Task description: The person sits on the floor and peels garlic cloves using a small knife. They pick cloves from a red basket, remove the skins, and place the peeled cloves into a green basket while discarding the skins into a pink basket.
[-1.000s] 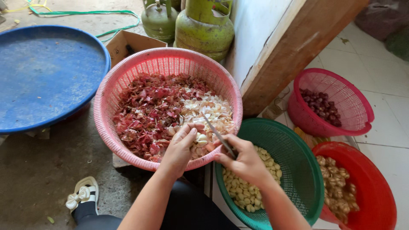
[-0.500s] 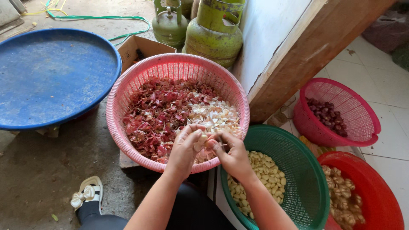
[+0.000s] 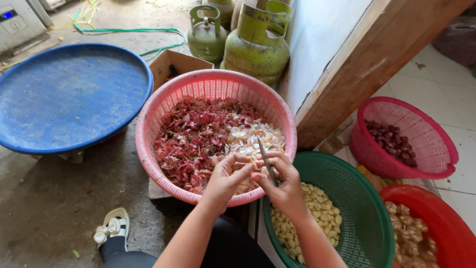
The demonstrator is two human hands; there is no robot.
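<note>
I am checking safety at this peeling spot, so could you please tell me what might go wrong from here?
The knife in the right hand works close to the left hand fingertips, so a slip could cut them. Both hands hover over the pink basket of peels, so a dropped clove might get lost there.

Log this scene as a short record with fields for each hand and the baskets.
left hand: pinches a small clove, hidden by fingers
right hand: grips a small knife, blade pointing up
pink plastic basket: red and white peelings
green plastic basket: peeled pale cloves
red plastic basket: unpeeled bulbs
</note>
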